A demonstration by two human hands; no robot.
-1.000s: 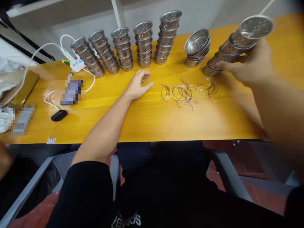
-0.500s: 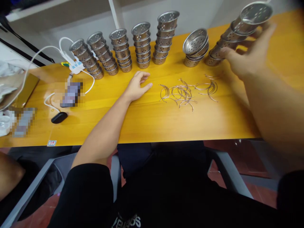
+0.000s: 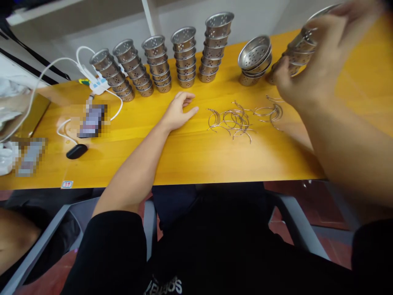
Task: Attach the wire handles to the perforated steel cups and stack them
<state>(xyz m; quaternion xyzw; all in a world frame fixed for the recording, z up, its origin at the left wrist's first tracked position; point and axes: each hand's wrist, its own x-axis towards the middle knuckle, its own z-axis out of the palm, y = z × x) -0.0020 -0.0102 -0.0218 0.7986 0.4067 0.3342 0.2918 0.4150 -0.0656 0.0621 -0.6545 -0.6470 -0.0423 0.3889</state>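
Observation:
My left hand [image 3: 178, 111] rests on the yellow table, holding nothing, its fingers loosely bent and the thumb apart. Just right of it lies a loose heap of thin curved metal wires [image 3: 236, 119]. At the far right, my right hand [image 3: 316, 65] is in front of a leaning stack of perforated metal cups [image 3: 299, 51] and hides much of it. Its thumb and fingers are spread and partly blurred; whether they touch the cups is hard to see. Left of that stack stand wider perforated metal bowls [image 3: 254, 57], nested and tilted.
Several tall stacks of perforated metal cups [image 3: 186, 59] line the table's back edge. To the left are a white power strip [image 3: 100, 86] with cables, a blurred-out phone [image 3: 93, 121] and a black oval object [image 3: 76, 151]. Another person's arm [image 3: 18, 233] shows at lower left.
My right hand has loosened from around the right-hand cup stack; its fingers have lifted and now cover the stack's front. My left hand has stayed where it was.

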